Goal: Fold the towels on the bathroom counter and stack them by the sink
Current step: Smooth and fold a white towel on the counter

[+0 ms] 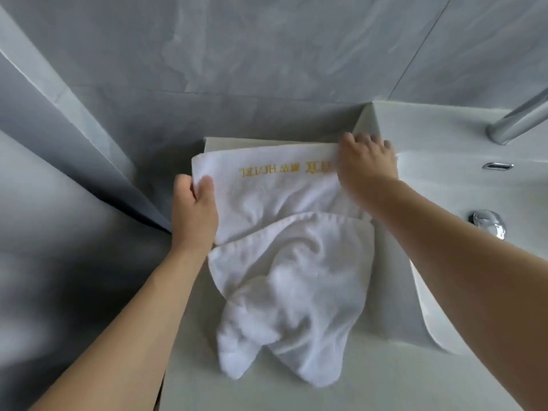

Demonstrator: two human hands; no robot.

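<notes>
Your left hand [194,209] pinches the left edge of the white towel [267,197] at mid-frame, thumb on top. Your right hand [366,163] lies on its far right corner, fingers curled over the cloth; whether they grip it you cannot tell. The towel lies between your hands on the pale counter [370,381], just left of the white sink [444,179], with grey tiled wall [267,54] behind. Gold lettering [284,169] runs along its far edge. A second crumpled white towel [290,292] overlaps its near side.
</notes>
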